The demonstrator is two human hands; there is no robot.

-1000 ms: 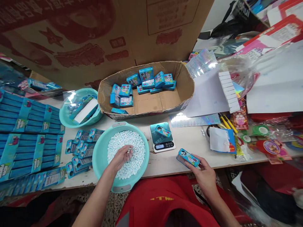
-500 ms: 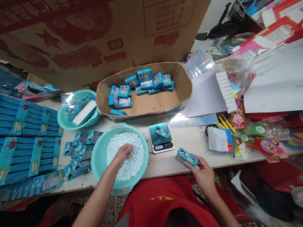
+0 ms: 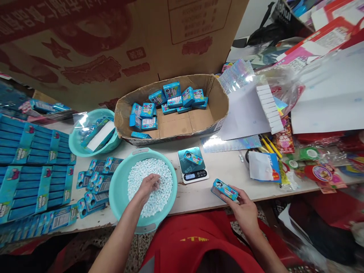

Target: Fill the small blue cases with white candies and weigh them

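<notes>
One box (image 3: 224, 190) our right hand (image 3: 243, 206) grips; our left hand (image 3: 149, 184), fingers curled, hold unclear, seemingly gathers pellets (image 3: 164, 167), next needing a light pinch.

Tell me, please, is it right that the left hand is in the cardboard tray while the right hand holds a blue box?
Not quite: the head view shows the left hand in the basin, at the white pellets, not in the cardboard tray. The right hand does hold a blue box.
</notes>
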